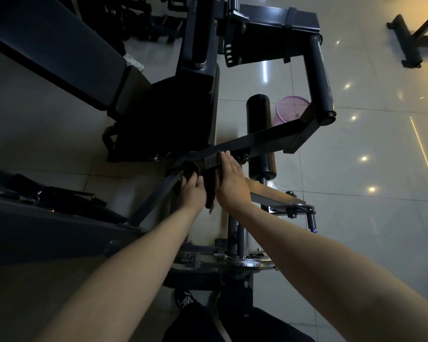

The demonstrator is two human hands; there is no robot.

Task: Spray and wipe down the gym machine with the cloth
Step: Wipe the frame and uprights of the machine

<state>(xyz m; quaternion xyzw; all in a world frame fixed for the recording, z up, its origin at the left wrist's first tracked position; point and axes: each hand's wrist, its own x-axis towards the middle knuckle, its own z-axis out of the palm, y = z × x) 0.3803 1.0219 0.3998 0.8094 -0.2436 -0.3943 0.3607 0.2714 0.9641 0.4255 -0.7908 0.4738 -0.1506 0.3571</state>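
Both hands meet at the near end of the slanted bar (257, 138) of the gym machine (198, 77), where the dark cloth (209, 193) hangs over it. The left hand (194, 187) curls its fingers round the cloth. The right hand (230, 180) lies straight-fingered against the bar. This looks like the wiping step, and no spray bottle shows. Next, the cloth needs dragging along the bar's length. A small label (211, 161) on the bar is too dim to read.

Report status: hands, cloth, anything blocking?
Left hand grips cloth at the bar. Right hand flat, fingers straight, fingertips at bar. No spray bottle in sight. Nothing blocking the bar.
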